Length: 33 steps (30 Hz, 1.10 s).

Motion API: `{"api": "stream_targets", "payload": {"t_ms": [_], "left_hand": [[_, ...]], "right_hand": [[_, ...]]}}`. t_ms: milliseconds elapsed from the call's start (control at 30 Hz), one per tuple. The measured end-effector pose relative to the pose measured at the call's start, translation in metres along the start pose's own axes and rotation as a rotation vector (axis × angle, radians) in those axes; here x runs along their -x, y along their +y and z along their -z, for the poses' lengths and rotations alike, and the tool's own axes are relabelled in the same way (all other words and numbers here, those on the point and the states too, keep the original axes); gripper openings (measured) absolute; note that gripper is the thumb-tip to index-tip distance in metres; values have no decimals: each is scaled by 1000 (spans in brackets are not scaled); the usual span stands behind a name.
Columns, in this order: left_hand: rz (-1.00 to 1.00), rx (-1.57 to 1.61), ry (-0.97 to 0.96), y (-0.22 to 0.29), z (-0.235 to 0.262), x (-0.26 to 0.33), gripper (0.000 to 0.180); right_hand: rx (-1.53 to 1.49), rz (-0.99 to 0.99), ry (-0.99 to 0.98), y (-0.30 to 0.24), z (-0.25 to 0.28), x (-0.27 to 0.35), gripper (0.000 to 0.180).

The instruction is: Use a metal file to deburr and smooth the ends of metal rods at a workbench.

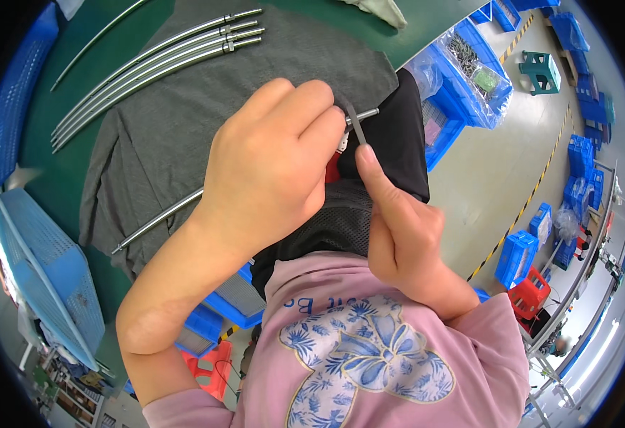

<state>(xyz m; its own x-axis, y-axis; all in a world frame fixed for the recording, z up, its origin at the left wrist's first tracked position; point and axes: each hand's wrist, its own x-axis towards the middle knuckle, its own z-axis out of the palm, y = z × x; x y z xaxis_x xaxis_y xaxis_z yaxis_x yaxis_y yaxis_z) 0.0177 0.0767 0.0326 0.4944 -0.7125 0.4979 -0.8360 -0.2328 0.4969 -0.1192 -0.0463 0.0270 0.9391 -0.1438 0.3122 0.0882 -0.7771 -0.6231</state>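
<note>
My left hand (273, 153) is closed around a thin metal rod (158, 220). The rod slants from the cloth at the lower left, passes behind my wrist and comes out past my knuckles at the right. Pinched in my right hand (404, 232) is a narrow flat grey strip (357, 127), which crosses the rod close to its tip. My right thumb lies along the strip; its other end is partly hidden by my left fingers. Several similar metal rods (159, 63) lie side by side on a dark grey cloth (284, 68).
A green table (59, 132) lies beneath the cloth, with another rod (97, 44) at its far left. Blue baskets (55, 274) stand along the left side. Blue bins (449, 118) with bagged parts sit at the right. A green stool (539, 73) and a red stool (528, 292) stand on the floor.
</note>
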Motion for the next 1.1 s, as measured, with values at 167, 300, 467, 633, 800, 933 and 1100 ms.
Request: {"api": "stream_targets", "payload": {"t_ms": [167,300,467,633,800,933,1100], "left_hand": [[-8,6,-13,1,1,0,16],[4,4,-32,3,1,0,15],[14,0,-25,3,-1,1,15],[8,3,-23,2,0,1,15],[13,-3,-44,3,2,1,15],[9,-7,-37,1,2,0,15],[-5,-10,-26,0,2,0,15]], "right_hand": [[-37,36,97,2,-11,-6,65],[-80,18,74,2,-11,-4,62],[-176,46,123,8,-10,5,60],[-259,-10,91,5,-12,-7,55],[-261,-4,79,7,-12,-5,55],[-282,-51,54,2,-7,5,55],[-390,-180,-26,-2,-5,-7,54]]}}
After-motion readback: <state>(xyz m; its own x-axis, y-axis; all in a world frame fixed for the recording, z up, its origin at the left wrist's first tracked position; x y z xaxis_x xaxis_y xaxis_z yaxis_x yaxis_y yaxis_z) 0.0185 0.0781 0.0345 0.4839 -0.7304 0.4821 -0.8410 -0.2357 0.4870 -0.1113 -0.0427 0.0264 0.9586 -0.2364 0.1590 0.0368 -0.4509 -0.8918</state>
